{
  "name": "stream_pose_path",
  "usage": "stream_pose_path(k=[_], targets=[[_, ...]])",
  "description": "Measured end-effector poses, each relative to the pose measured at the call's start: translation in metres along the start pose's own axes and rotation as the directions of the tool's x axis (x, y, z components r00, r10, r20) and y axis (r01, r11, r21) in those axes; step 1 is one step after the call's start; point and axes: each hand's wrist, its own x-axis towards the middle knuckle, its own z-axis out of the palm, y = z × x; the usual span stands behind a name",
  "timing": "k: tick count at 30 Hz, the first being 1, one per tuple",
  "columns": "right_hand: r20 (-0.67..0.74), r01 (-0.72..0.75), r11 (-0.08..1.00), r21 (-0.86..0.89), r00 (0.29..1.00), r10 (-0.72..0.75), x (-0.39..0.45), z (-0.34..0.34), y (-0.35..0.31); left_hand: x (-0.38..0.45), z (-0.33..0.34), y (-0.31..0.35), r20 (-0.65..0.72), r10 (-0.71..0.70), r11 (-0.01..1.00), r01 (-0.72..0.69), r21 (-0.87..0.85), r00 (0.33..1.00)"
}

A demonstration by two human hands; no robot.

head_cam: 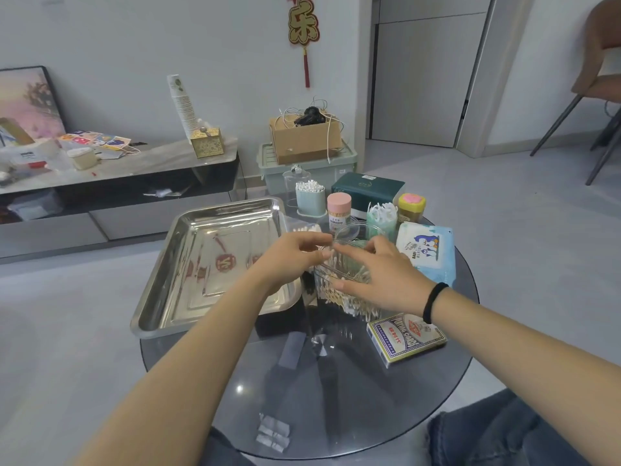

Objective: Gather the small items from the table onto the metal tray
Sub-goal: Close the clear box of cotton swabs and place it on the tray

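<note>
A clear plastic box of cotton swabs (339, 280) sits on the round glass table, just right of the empty metal tray (208, 264). My left hand (292, 257) grips the box's left upper edge with curled fingers. My right hand (383, 274) presses on its right side, thumb low on the front wall. Both hands enclose the box; its far side is hidden. Behind it stand a pink-capped jar (338, 210), a jar of floss picks (381, 218) and a yellow jar (411, 206).
A card box (408, 338) lies at the table's right front and a baby wipes pack (426, 250) behind it. A green swab holder (309, 198) and a dark tissue box (368, 191) stand at the back. A low cabinet (117, 169) runs along the left wall.
</note>
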Motion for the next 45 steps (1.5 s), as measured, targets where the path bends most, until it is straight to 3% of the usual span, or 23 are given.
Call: stream_pose_path(k=[15, 23, 28, 35, 40, 45], targets=[[0.119, 0.087, 0.991, -0.101, 0.990, -0.075, 0.002, -0.004, 0.006, 0.004, -0.007, -0.004, 0.031, -0.153, 0.986, 0.154, -0.070, 0.988], [0.056, 0.163, 0.957, -0.240, 0.987, -0.154, 0.003, 0.003, 0.010, 0.005, -0.004, -0.003, 0.004, -0.100, 0.992, 0.099, 0.075, 0.995], [0.087, 0.161, 0.982, -0.102, 0.984, -0.152, 0.010, -0.003, 0.014, -0.005, -0.006, -0.008, 0.020, -0.037, 0.999, 0.036, 0.026, 0.999], [0.043, 0.205, 0.943, 0.262, 0.974, -0.224, 0.028, -0.043, 0.002, -0.018, -0.036, 0.003, 0.245, 0.101, 0.994, -0.107, 0.011, 0.964], [0.044, 0.261, 0.920, 0.293, 0.957, -0.286, 0.059, -0.048, -0.029, -0.019, -0.076, -0.004, 0.040, 0.124, 0.992, -0.123, -0.012, 0.992], [0.075, 0.294, 0.941, 0.169, 0.948, -0.309, 0.118, -0.017, -0.063, -0.007, -0.120, -0.042, -0.175, 0.058, 0.998, -0.050, 0.047, 0.983]])
